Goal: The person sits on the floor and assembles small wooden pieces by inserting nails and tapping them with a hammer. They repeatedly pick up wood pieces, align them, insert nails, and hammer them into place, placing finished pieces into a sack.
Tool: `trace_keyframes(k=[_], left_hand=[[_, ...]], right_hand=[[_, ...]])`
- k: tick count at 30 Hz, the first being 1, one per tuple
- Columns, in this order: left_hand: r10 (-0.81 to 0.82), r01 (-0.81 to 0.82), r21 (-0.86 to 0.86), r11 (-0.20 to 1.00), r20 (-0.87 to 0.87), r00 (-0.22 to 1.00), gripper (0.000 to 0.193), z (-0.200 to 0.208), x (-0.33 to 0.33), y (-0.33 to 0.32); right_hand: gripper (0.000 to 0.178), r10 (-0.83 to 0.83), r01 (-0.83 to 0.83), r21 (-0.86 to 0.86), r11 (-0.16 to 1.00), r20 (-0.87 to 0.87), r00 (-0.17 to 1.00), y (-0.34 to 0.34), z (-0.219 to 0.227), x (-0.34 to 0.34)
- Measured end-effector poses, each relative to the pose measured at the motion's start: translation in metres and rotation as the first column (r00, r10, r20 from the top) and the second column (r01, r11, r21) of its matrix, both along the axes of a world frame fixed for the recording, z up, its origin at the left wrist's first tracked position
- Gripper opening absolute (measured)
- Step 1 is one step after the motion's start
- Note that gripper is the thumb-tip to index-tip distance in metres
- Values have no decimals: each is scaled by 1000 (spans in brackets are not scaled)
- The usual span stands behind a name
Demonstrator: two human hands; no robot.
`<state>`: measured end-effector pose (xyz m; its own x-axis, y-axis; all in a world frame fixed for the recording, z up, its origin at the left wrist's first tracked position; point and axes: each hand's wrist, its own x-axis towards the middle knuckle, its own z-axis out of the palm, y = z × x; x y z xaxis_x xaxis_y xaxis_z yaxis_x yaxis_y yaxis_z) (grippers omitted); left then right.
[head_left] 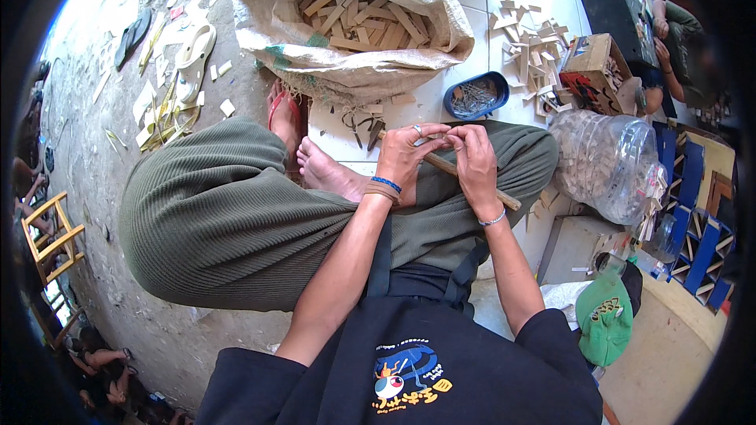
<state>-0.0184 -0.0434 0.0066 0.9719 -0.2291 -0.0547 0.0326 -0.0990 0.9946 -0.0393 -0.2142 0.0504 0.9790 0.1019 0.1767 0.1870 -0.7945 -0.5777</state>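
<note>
My left hand [405, 156] and my right hand [476, 164] meet above my lap, thumbs and fingertips pinched together. Whatever small thing may be between them is too hidden to name. A wooden stick [508, 200], like a tool handle, passes slantwise beneath both hands; its upper part is mostly covered. Just beyond my right hand stands a blue oval tub [477, 96] of thin metal pieces that look like nails. On the floor past my left hand lies a dark-handled hand tool [372, 127], perhaps pliers.
A woven sack [276, 27] full of wood strips is ahead. To its right are a wood-piece pile [535, 53], a cardboard box [589, 59] and a clear plastic container [602, 157]. A green cap [605, 319] lies at right. Another person's hand [663, 55] shows far right.
</note>
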Motion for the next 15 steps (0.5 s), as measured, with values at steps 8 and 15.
trace_keyframes(k=[8,15], left_hand=[[-6,6,22,1000,-1,1000,30,-3,1,-1],[-2,2,-36,999,0,1000,30,-6,1,-2]], right_hand=[[7,17,-17,6,1000,-1,1000,-1,2,1],[8,34,-34,-28,999,11,999,-1,3,2]])
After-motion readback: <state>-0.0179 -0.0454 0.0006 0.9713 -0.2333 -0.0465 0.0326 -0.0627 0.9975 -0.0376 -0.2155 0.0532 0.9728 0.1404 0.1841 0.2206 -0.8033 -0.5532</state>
